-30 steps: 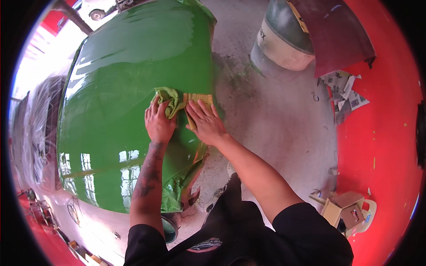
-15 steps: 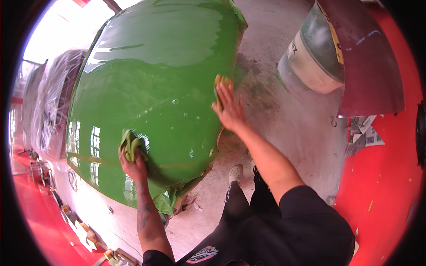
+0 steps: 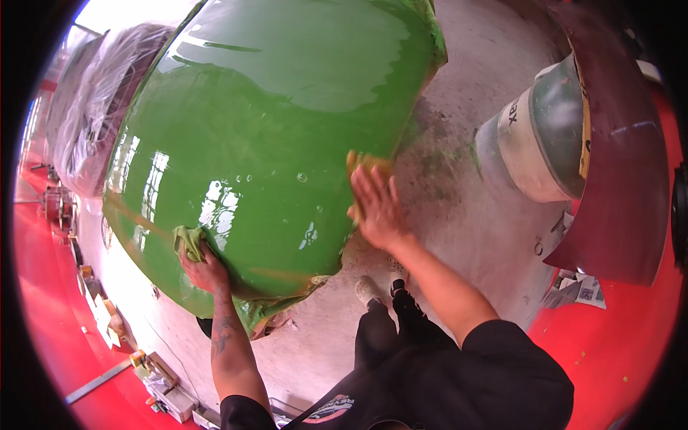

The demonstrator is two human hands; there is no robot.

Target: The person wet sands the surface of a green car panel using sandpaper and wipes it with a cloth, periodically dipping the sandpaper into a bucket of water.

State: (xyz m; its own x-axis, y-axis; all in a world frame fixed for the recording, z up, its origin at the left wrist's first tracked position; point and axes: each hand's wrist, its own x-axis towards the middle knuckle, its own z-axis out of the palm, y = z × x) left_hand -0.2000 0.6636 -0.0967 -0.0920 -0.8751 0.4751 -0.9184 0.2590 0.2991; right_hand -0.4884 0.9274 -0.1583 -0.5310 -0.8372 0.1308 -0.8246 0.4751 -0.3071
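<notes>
A glossy green car body panel [image 3: 272,115] fills the middle, with window reflections and droplets on it and crumpled green material along its edges. On its lower left part, my left hand [image 3: 204,271] has its fingers closed on a bunched green cloth [image 3: 190,240]. At the panel's right edge, my right hand [image 3: 376,208], a little blurred, holds a yellowish pad [image 3: 358,160] against the surface, its fingers extended over it and partly hiding it.
A drum [image 3: 537,143] and a curved maroon panel [image 3: 623,201] stand at right, above paper scraps [image 3: 588,290]. A plastic-wrapped object [image 3: 93,122] is beyond the green panel at left. Small boxes and tools [image 3: 161,376] lie lower left. My feet [image 3: 367,290] are on grey floor.
My hands have moved apart: the left with its cloth went down and left, the right with its pad moved rightward, up then down. The view has also shifted.
</notes>
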